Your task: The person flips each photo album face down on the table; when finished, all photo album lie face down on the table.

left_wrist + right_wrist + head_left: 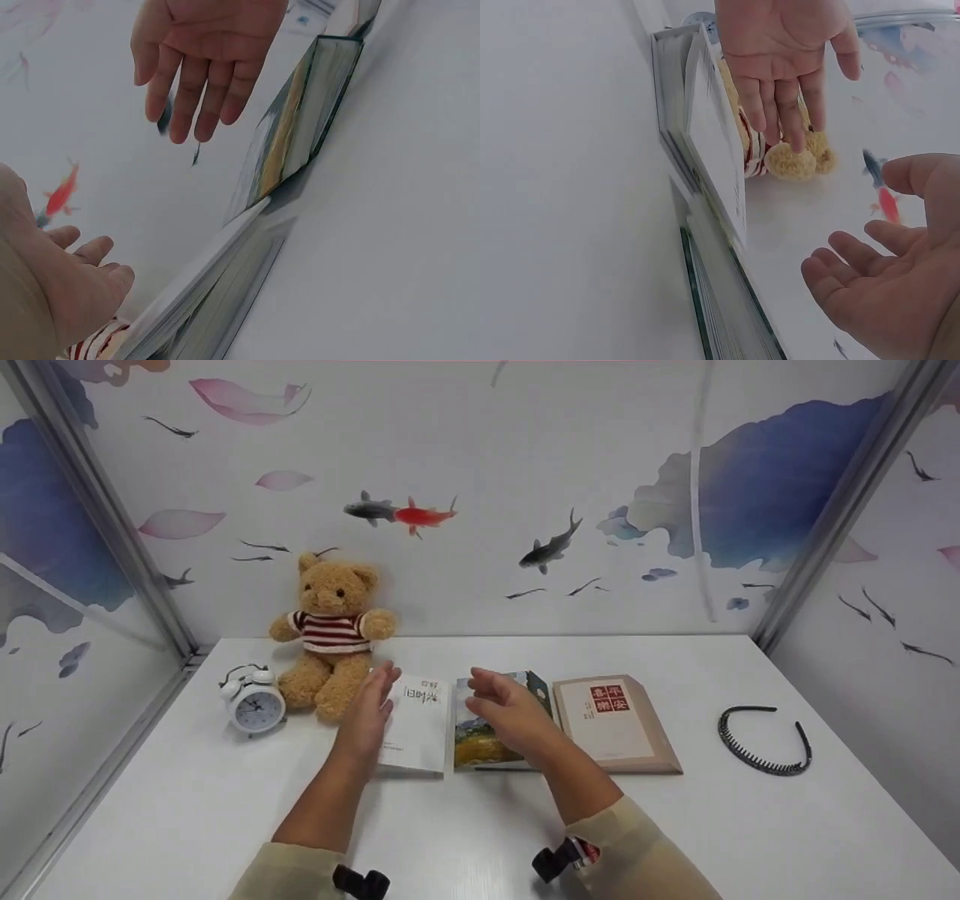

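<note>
Over the landscape-cover book [478, 739], the right hand [517, 716] hangs with its palm turned inward and its fingers loosely extended, holding nothing. The left hand [367, 720] hovers to the left of that book, fingers likewise extended and gripping nothing. The 2 hands are apart, palms facing each other, and neither appears to touch a cover.

The landscape-cover book lies face up on the white table [225, 825]. Just left of it lies a white book [416, 735], partly hidden by the left hand; just right of it lies a kraft-brown block [607, 724] with 4 red character squares, a book or a box, I cannot tell which.

The step in hand reads as hovering over this row with no grip made. Lifting either book from this pose would call for lowering the hands until fingertips meet its edges, then pressing evenly from 2 sides.

Counted around the landscape-cover book: 1 teddy bear [330, 634] in a striped shirt sits behind and left, 1 white twin-bell alarm clock [256, 709] stands farther left, and 1 black toothed headband [750, 759] lies well to the right. Nearer the person than that book are 2 tan sleeves [289, 874] and 2 small black devices [361, 883].
</note>
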The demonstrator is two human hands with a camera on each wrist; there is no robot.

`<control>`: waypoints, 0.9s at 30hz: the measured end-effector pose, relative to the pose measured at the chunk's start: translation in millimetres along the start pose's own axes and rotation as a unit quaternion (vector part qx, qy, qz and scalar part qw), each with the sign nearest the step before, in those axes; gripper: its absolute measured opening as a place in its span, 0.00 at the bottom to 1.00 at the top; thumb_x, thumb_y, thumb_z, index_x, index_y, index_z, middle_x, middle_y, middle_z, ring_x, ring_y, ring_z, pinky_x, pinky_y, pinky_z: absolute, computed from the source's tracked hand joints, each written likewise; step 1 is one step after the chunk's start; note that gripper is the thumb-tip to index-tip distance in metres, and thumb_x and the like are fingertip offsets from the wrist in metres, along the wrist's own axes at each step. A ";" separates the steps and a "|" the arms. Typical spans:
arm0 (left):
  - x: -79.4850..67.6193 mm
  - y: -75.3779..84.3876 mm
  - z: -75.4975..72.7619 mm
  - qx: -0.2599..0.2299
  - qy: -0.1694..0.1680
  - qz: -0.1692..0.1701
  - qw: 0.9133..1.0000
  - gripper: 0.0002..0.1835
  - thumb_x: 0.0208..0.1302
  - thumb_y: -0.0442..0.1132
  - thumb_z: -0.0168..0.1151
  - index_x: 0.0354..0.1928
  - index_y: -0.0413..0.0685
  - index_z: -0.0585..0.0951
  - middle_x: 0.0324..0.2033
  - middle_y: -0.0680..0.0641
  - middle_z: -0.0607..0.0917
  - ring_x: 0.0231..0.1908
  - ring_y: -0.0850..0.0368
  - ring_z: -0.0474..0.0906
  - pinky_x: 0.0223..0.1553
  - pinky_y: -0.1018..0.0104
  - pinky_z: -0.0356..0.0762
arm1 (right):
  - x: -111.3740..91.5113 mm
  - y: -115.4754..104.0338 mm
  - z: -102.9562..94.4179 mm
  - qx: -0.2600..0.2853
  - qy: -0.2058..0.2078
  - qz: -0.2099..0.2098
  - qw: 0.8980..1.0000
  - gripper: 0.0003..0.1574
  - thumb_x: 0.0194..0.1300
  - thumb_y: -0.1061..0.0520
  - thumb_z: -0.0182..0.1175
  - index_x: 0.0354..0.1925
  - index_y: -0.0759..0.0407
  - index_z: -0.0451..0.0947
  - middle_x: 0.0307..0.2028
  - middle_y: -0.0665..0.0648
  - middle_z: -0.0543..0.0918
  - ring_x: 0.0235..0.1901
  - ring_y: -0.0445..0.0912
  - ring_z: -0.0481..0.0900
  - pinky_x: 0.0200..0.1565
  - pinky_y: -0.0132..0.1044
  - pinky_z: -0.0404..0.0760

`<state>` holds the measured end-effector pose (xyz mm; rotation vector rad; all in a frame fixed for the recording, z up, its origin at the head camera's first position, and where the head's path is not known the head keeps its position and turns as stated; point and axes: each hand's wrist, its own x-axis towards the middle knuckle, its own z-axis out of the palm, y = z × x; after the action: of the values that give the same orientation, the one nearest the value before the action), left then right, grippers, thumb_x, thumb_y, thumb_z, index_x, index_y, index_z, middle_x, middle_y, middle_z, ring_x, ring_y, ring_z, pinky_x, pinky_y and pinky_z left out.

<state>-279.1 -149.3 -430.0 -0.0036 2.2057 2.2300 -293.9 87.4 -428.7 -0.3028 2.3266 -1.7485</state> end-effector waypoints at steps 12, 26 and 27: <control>-11.1 -3.2 -64.7 0.007 0.042 -0.037 0.998 0.35 0.89 0.53 0.25 0.87 0.45 0.47 0.86 0.40 0.55 0.87 0.44 0.46 0.88 0.48 0.45 | 16.7 -9.4 51.3 0.016 -0.005 0.025 1.000 0.37 0.78 0.46 0.62 0.80 0.41 0.67 0.75 0.50 0.76 0.76 0.51 0.74 0.78 0.56 0.73; -4.2 -18.8 -61.1 0.045 0.037 -0.123 0.991 0.34 0.87 0.53 0.34 0.80 0.34 0.61 0.79 0.34 0.65 0.82 0.40 0.59 0.85 0.45 0.55 | 10.6 10.0 65.5 -0.014 -0.037 0.030 0.999 0.41 0.77 0.47 0.63 0.82 0.48 0.64 0.82 0.57 0.66 0.83 0.58 0.61 0.82 0.61 0.62; -3.9 -19.8 -61.0 0.051 0.032 -0.125 0.990 0.34 0.87 0.53 0.34 0.80 0.35 0.62 0.80 0.35 0.66 0.82 0.41 0.60 0.85 0.45 0.55 | 10.8 10.7 65.0 -0.013 -0.038 0.029 0.999 0.41 0.77 0.47 0.63 0.82 0.48 0.64 0.82 0.56 0.66 0.84 0.58 0.61 0.82 0.61 0.61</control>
<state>-275.2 -210.0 -450.4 -0.3369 2.2056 2.0123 -285.5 27.5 -457.1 -0.2974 2.2824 -1.6522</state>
